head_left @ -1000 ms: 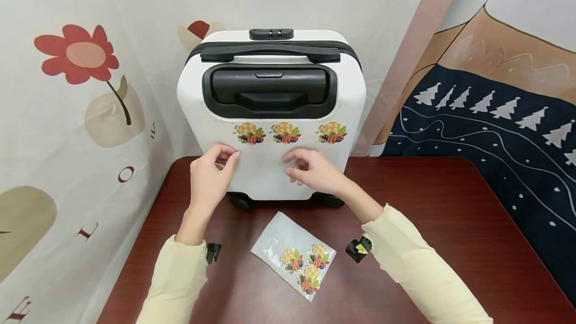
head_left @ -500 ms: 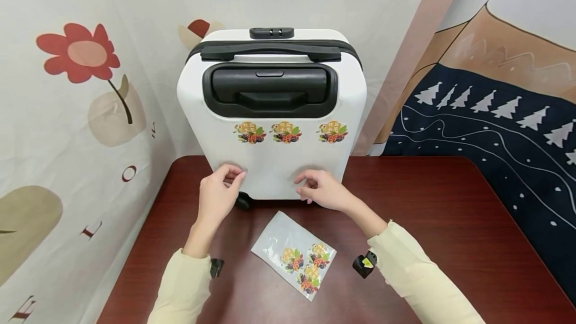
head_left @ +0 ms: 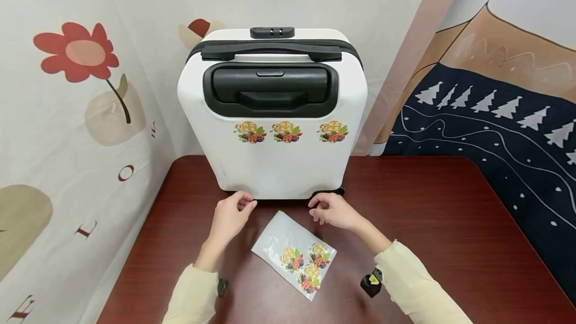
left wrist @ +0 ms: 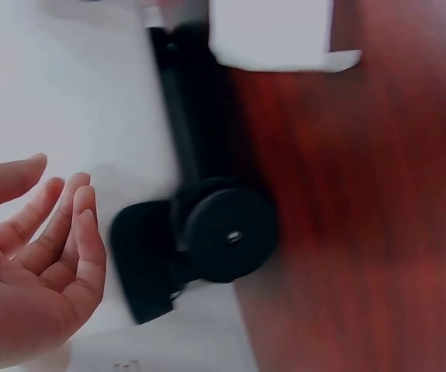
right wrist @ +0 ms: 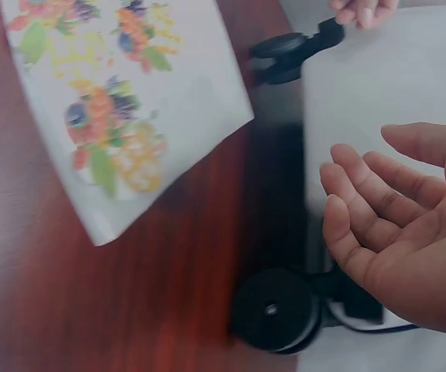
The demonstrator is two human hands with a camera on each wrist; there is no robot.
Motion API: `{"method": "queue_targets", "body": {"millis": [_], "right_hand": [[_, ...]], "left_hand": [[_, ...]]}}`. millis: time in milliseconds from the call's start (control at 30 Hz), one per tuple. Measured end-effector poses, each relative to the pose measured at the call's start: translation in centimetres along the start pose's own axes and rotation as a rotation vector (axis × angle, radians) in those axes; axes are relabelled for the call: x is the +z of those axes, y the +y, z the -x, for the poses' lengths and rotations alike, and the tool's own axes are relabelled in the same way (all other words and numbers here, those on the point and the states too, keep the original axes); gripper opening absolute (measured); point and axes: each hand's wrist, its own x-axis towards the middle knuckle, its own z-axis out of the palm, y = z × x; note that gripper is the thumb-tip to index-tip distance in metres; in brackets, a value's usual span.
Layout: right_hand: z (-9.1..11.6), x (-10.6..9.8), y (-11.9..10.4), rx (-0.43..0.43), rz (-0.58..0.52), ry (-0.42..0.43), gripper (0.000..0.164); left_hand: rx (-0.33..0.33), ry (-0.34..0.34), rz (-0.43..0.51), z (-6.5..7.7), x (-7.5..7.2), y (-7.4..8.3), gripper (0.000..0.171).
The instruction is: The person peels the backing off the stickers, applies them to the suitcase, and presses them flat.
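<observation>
A white suitcase (head_left: pixel 274 169) stands upright on the table, with a row of three fruit-print stickers (head_left: pixel 286 133) below its black handle recess. In front of it lies a pale sticker sheet (head_left: pixel 276 236) bearing three more fruit stickers (head_left: pixel 309 278). My left hand (head_left: pixel 231 216) hovers by the suitcase's lower left edge, fingers loosely bent and holding nothing. The left wrist view has it beside a black wheel (left wrist: pixel 234 232). Near the lower right wheel (right wrist: pixel 275 310), my right hand (head_left: pixel 336 212) is also without anything in its relaxed fingers.
The dark red-brown table (head_left: pixel 427 224) extends to both sides of the suitcase. Behind it hangs a pale printed cloth (head_left: pixel 135 4); a navy cloth with white trees (head_left: pixel 486 129) covers the right side.
Both hands have come down the suitcase's front toward its bottom edge, the right one also shifting rightward. The suitcase, its stickers and the sheet have stayed put.
</observation>
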Motion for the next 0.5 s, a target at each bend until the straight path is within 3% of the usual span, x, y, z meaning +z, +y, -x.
{"method": "queue_targets", "body": {"millis": [233, 500], "right_hand": [[0.6, 0.8, 2.2, 0.055, 0.002, 0.006, 0.018], [1.1, 1.4, 3.9, 0.065, -0.023, -0.004, 0.019]], "left_hand": [[-0.065, -0.144, -0.057, 1.3, 2.0, -1.6, 0.010], [-0.103, -0.229, -0.079, 2.4, 3.0, -2.6, 0.012]]}}
